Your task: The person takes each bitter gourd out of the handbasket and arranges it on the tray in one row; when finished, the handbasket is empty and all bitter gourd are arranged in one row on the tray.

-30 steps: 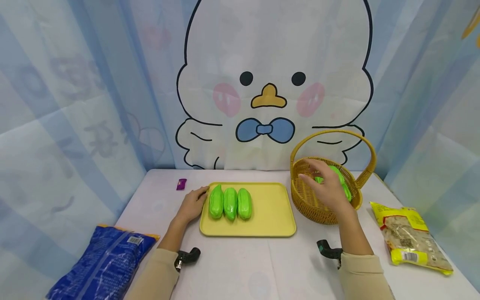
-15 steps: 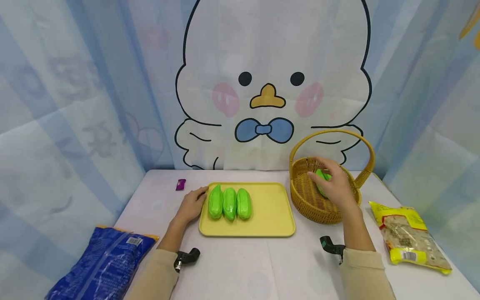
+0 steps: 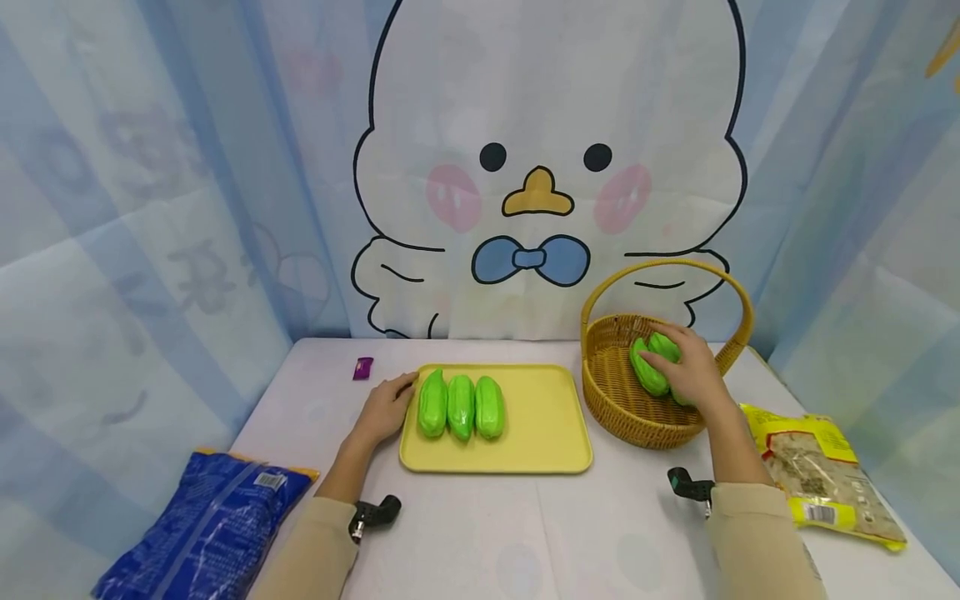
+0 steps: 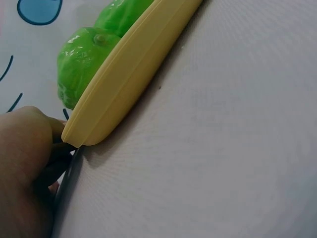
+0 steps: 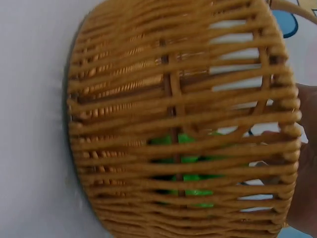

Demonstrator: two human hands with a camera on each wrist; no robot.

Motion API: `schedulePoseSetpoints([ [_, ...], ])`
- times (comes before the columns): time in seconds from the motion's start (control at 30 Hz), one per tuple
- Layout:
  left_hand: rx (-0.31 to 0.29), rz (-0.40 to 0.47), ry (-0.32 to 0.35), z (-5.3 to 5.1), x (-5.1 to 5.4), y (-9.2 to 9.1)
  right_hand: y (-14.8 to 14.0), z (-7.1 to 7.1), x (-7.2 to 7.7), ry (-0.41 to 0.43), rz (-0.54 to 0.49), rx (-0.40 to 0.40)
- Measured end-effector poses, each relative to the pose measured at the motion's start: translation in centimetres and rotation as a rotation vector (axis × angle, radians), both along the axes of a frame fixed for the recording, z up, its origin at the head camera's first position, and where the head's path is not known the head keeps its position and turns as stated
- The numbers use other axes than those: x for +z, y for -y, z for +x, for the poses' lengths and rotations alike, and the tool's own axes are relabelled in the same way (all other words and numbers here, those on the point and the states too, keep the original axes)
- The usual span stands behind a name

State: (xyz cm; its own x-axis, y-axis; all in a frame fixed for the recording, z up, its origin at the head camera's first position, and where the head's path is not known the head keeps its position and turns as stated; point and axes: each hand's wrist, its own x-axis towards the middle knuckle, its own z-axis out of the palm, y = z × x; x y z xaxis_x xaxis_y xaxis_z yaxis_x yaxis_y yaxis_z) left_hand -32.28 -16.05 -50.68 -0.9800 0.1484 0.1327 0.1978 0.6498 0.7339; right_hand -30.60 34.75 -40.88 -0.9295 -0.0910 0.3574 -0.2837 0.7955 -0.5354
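Note:
Three glossy green bitter melons (image 3: pixel 460 407) lie side by side on the left half of a yellow tray (image 3: pixel 543 421). My left hand (image 3: pixel 386 407) rests beside the tray, its fingertips touching the left rim; the left wrist view shows that hand (image 4: pixel 29 153) at the tray's end, part of it in shadow. In the wicker basket (image 3: pixel 618 412), my right hand (image 3: pixel 693 367) reaches in with thumb and fingers round a bitter melon (image 3: pixel 666 346). Another bitter melon (image 3: pixel 647 371) lies just left of it. The basket's weave mostly hides the fingers in the right wrist view.
A blue bag (image 3: pixel 210 529) lies at the front left, and a yellow-and-clear bag (image 3: pixel 817 471) at the right. A small purple packet (image 3: pixel 363 368) sits behind my left hand. The basket's tall handle (image 3: pixel 678 263) arches over its opening. A curtain hangs behind the table.
My right hand has moved right within the basket, from above its left part to the right-hand bitter melon, uncovering the other one. The left hand and tray have stayed put.

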Motion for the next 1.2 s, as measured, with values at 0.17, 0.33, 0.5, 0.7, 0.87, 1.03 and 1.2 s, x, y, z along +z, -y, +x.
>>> schedulePoseSetpoints([
  [0.17,0.001,0.004,0.001,0.1,-0.1,0.1,-0.6,-0.9,-0.4,0.066,0.032,-0.014],
  [0.33,-0.002,-0.009,-0.005,0.1,-0.2,0.2,-0.9,-1.3,-0.4,0.128,0.077,-0.017],
  [0.5,0.002,-0.004,0.004,0.1,-0.1,0.2,-1.0,-1.8,-0.1,0.174,0.128,-0.012],
  [0.7,0.002,0.000,0.014,0.0,0.0,0.2,-1.0,-2.2,0.2,0.257,0.158,-0.027],
  [0.87,0.000,0.000,0.011,0.0,0.0,0.2,-1.0,-2.4,0.2,0.296,0.166,-0.035],
  [1.03,-0.004,0.000,0.001,0.0,-0.1,0.1,-1.2,-2.7,-0.1,0.304,0.161,-0.050],
  [1.2,-0.005,0.003,0.000,-0.1,-0.2,0.0,-1.5,-2.7,-0.3,0.285,0.146,-0.045],
])
